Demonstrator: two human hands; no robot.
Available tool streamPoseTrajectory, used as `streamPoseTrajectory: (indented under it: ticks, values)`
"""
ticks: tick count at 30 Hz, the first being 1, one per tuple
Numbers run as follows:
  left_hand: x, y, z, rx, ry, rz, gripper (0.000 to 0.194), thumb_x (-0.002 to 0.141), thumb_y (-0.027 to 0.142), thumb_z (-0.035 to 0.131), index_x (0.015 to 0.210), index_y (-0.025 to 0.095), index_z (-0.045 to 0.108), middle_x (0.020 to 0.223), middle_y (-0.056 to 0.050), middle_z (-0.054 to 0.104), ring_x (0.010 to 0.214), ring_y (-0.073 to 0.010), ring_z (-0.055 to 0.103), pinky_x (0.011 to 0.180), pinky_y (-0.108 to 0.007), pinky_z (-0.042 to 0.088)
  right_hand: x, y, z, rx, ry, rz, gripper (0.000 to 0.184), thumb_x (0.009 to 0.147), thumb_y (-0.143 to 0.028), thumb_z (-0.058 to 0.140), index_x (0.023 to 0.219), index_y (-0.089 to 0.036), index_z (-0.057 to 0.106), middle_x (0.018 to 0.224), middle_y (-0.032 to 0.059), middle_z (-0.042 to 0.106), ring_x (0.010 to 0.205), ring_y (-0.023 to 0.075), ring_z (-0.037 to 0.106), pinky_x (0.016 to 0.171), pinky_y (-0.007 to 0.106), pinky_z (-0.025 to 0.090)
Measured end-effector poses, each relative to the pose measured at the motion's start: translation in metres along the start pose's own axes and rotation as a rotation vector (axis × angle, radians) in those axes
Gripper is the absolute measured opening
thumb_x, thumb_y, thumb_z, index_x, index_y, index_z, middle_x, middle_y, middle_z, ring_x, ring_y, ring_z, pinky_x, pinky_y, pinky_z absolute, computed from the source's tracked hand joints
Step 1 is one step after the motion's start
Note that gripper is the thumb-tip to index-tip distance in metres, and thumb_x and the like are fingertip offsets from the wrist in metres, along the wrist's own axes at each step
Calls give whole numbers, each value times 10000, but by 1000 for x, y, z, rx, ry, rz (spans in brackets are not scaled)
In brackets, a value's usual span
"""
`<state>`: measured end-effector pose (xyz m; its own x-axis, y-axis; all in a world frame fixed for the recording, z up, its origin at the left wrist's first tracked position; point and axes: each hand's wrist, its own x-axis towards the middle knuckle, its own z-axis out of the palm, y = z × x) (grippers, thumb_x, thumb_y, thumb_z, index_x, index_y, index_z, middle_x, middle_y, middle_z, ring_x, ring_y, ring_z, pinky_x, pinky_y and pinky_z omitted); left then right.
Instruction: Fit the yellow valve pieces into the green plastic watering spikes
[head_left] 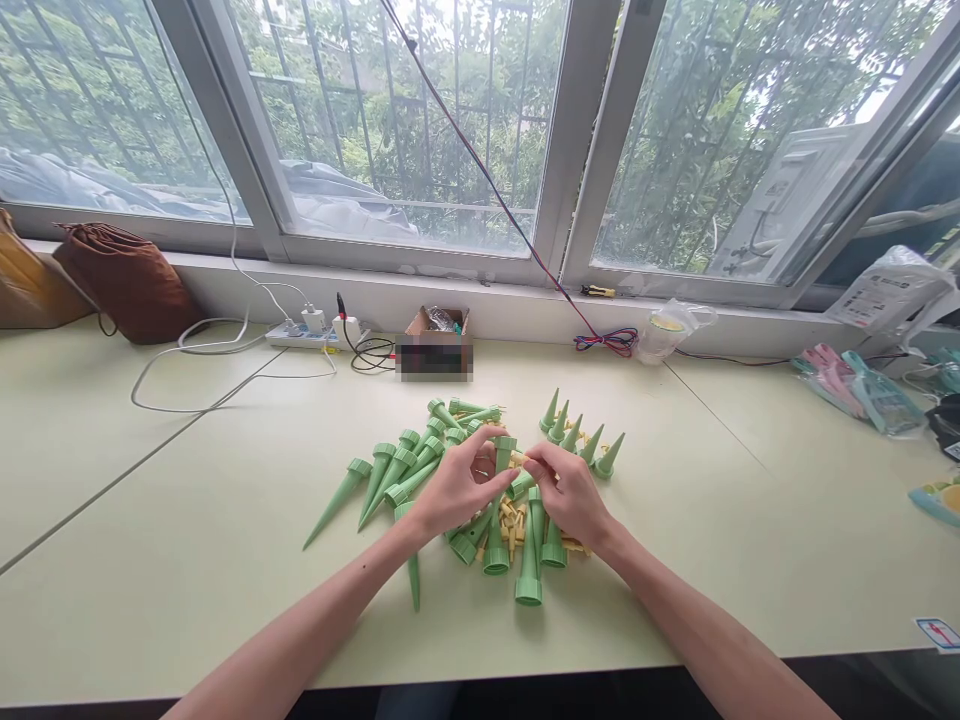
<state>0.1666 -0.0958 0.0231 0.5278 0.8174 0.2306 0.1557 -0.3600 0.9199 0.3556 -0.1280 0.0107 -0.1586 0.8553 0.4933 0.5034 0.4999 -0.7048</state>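
My left hand [463, 487] is closed round a green plant watering spike [505, 447], its ribbed cap end up between thumb and fingers. Close beside it, my right hand [568, 490] pinches a small yellow valve piece [519, 460] at the spike's side; whether the two touch I cannot tell. Beneath both hands lies a heap of green spikes [496, 550] mixed with small yellow pieces [512, 520]. More spikes [382, 470] lie to the left, points toward me. Several green spikes [574, 435] stand upright on their caps behind my right hand.
At the back stand a small cardboard box [437, 322], a power strip [300, 333] with cables and a brown drawstring bag [131, 280]. A plastic cup in a bag [664, 335] and bagged pink and teal items [862, 385] are to the right. Windows [420, 120] rise behind the table [225, 560].
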Motion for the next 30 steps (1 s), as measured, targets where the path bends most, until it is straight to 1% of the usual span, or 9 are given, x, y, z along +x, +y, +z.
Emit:
streamPoseTrajectory:
  ticks: [6, 8, 11, 14, 19, 24, 28, 30]
  values:
    - [0, 2, -1, -44, -13, -20, 360, 891, 366, 629, 1190, 233, 478, 679, 81, 427, 443, -63, 468, 404, -183, 379, 1, -1, 0, 18, 2, -5, 265, 1002, -264, 446, 759, -191, 521, 671, -10, 502, 597, 129, 411, 567, 259, 334]
    - [0, 2, -2, -76, -16, -32, 366, 888, 366, 637, 1190, 233, 478, 694, 76, 451, 444, -63, 486, 406, -183, 398, 1, -2, 1, 29, 2, 13, 250, 1003, -276, 455, 788, -189, 550, 689, -4, 527, 611, 132, 430, 579, 260, 352]
    - [1, 2, -2, -113, -5, -55, 386, 885, 378, 644, 1200, 233, 476, 706, 68, 476, 452, -69, 506, 400, -184, 415, 0, -3, 2, 55, 1, 33, 192, 996, -299, 479, 884, -188, 588, 750, 12, 579, 625, 135, 459, 583, 262, 382]
    - [2, 1, -3, -134, 2, -69, 408, 879, 391, 652, 1211, 233, 474, 697, 67, 476, 453, -76, 508, 384, -183, 411, 0, -2, 2, 68, 8, 28, 158, 987, -299, 499, 927, -188, 593, 783, 20, 594, 626, 135, 464, 577, 263, 392]
    - [1, 2, -3, -102, -6, -62, 405, 880, 380, 655, 1209, 225, 477, 707, 59, 500, 454, -73, 514, 402, -183, 422, 1, -1, 1, 56, 24, 8, 181, 985, -255, 488, 836, -191, 568, 724, 4, 554, 619, 132, 444, 572, 263, 370]
    - [0, 2, -1, -92, -22, -53, 385, 888, 376, 644, 1205, 236, 475, 685, 71, 459, 437, -67, 486, 389, -177, 394, 0, 0, 0, 27, 37, -19, 226, 985, -222, 466, 768, -192, 521, 686, -12, 506, 611, 127, 414, 570, 259, 336]
    - [0, 1, 0, -83, -59, -63, 387, 886, 384, 646, 1197, 231, 476, 688, 62, 480, 462, -78, 502, 405, -183, 407, 0, 0, 0, 23, 73, 11, 296, 1002, -237, 424, 712, -195, 467, 640, -26, 446, 584, 121, 377, 559, 261, 308]
    - [0, 1, 0, -96, -57, -71, 402, 883, 399, 647, 1200, 230, 467, 699, 56, 497, 464, -86, 512, 391, -186, 401, 1, -1, 1, 36, 73, 30, 310, 1010, -258, 414, 709, -197, 459, 635, -28, 436, 579, 121, 370, 557, 262, 307]
